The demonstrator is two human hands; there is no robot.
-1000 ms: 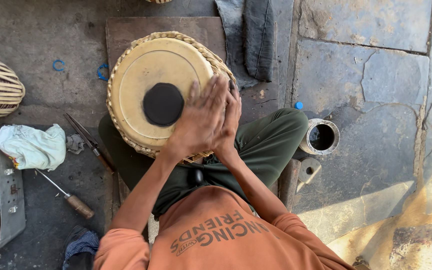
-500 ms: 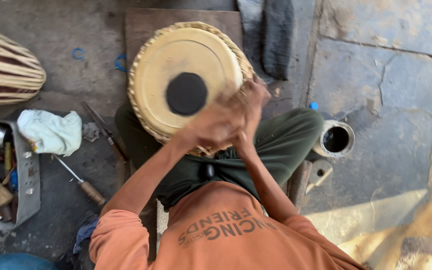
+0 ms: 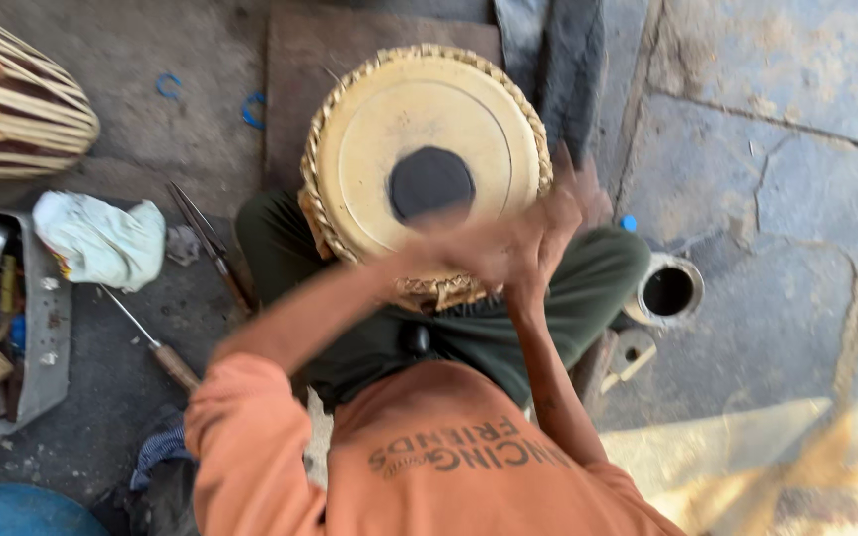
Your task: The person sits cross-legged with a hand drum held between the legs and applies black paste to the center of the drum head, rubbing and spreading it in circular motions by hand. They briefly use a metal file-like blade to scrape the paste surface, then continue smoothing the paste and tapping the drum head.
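Note:
A round hand drum point(image 3: 419, 119) with a tan skin, a black centre spot point(image 3: 431, 183) and a braided rim rests on my lap, between my green-trousered legs. My left hand point(image 3: 469, 248) and my right hand point(image 3: 558, 223) are close together over the drum's near right rim. Both are smeared by motion blur, so their fingers cannot be made out. No tool shows in either hand.
A second drum with light straps point(image 3: 12, 109) lies at the top left. On the left are a white cloth point(image 3: 101, 238), a grey metal tray of tools point(image 3: 47, 337), a wooden-handled awl point(image 3: 156, 347) and dark pliers point(image 3: 211, 243). A small tin cup point(image 3: 667, 290) stands at my right knee.
My joined hands slid from the drum's skin, beside the black spot, down to its near right rim and are now blurred. The view shifted, so the drum sits further right in the frame.

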